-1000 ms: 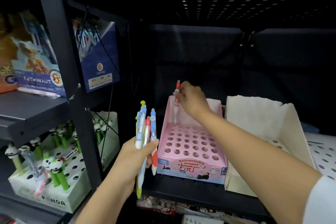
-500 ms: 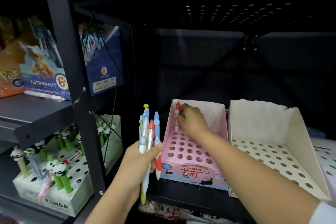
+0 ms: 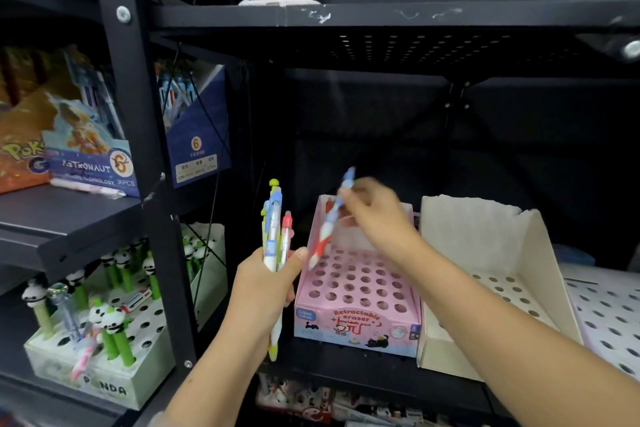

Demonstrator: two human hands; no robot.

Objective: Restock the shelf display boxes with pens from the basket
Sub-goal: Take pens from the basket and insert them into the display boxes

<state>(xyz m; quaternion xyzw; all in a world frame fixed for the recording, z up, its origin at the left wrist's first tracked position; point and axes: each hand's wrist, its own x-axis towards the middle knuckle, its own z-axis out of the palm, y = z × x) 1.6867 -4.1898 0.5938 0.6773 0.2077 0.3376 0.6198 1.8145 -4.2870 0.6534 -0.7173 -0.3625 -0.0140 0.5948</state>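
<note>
Head view shows the right hand [image 3: 372, 215], blurred at mid-frame, pinching one blue-and-red pen [image 3: 330, 218] tilted tip-down over the pink box [image 3: 356, 322]; the left hand [image 3: 266, 284], lower centre, is clamped round a bunch of pens [image 3: 275, 229] held upright just left of that box. A red pen [image 3: 328, 205] seems to stand already in the back-left hole, though it is partly hidden. The step in hand looks like seating a single pen in the pink box's grid, and most holes are still unfilled, so the restock is early. The next move calls for bringing the pen upright, lining its tip over a free hole near the back row, and pushing straight down. Room is tight to the left, where the black post [image 3: 138, 149] and the held bunch stand close; the box's side walls and the upper shelf [image 3: 415, 15] overhead limit the lift. To the right the white box [image 3: 540, 253] stands touching or just beside the pink one, its holes unfilled. The basket is not in view.
</note>
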